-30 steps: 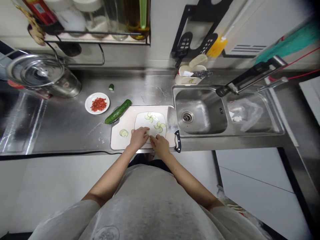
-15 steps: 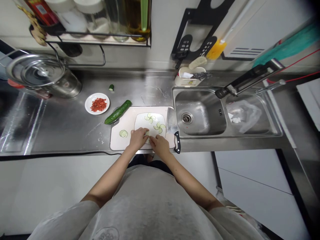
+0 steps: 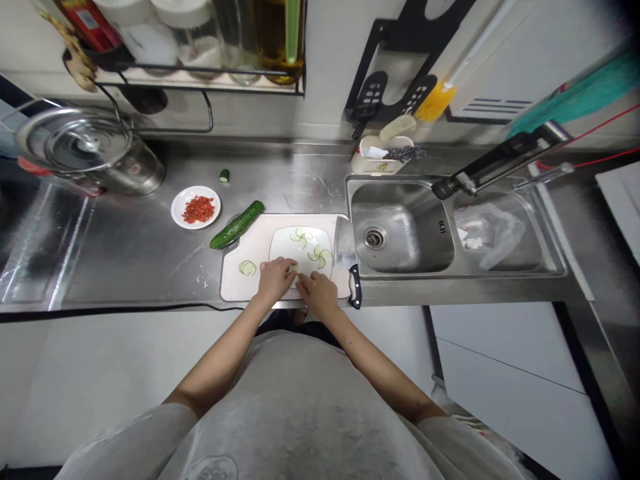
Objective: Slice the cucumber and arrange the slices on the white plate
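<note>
A white square plate (image 3: pixel 280 240) rests on the pale cutting board (image 3: pixel 233 287). Two pinwheels of thin cucumber slices (image 3: pixel 319 256) lie on its far and right parts. Over the plate's near edge, my left hand (image 3: pixel 275 278) and my right hand (image 3: pixel 319 292) meet with fingertips drawn together. A cucumber slice (image 3: pixel 295 269) shows between them, partly covered by the fingers. Left of my left hand, a small stack of cucumber slices (image 3: pixel 247 268) lies on the board. A kitchen knife (image 3: pixel 345 243) with a black handle lies along the board's right edge.
A cut cucumber (image 3: pixel 237 225) leans at the board's left corner, with a cucumber end (image 3: pixel 224 175) behind it. Chopped red pieces (image 3: pixel 199 209) fill a small white plate (image 3: pixel 176 219). A steel pot (image 3: pixel 143 170) stands far left; a double sink (image 3: pixel 405 267) is at right.
My right hand's fingers have shifted very slightly at the plate's near edge. My left hand stays in about the same place. The whole view has drifted a little.
</note>
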A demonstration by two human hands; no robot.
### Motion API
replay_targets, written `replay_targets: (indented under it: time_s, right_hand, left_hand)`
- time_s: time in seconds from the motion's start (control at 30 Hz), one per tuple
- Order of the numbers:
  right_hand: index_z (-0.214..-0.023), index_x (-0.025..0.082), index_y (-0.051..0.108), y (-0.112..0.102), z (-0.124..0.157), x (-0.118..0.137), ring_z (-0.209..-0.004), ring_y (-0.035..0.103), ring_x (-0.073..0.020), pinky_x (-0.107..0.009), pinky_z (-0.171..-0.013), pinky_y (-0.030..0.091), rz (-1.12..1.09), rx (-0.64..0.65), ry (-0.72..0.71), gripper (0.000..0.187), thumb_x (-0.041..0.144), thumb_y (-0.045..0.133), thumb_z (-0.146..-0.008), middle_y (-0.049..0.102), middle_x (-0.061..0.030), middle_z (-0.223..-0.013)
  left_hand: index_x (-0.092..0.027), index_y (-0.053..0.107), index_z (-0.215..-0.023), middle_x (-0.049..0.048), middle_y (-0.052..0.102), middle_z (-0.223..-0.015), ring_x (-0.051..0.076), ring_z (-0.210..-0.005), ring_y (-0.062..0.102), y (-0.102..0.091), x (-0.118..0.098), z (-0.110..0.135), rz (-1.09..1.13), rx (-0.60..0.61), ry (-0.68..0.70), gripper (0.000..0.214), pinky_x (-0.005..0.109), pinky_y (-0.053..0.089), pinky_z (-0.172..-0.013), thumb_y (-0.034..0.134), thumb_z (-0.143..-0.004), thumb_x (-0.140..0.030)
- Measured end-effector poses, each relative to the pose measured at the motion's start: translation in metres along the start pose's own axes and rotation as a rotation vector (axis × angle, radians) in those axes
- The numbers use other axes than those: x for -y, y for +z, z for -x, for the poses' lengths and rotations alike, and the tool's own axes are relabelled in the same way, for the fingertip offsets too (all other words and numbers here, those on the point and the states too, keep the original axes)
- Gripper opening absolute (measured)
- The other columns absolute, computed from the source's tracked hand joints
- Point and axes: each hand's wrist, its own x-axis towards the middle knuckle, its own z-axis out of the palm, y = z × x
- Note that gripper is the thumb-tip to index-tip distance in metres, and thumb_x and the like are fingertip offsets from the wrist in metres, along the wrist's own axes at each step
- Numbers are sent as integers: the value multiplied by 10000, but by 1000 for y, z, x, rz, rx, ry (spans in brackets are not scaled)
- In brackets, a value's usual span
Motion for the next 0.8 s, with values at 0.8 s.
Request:
replay_targets:
  time_s: [0.8]
  right_hand:
    - [-1160,201,654,-4,17,-50,-837,600,-175,-257,-717,411,-282,-301,88,381,368,402,-928,667,-60,-913]
  left_hand:
    - [-243,656,-1008,24,672,-915,171,-884,614,-2,41,54,117,-189,-175,215,331,380,-852,505,-869,-308]
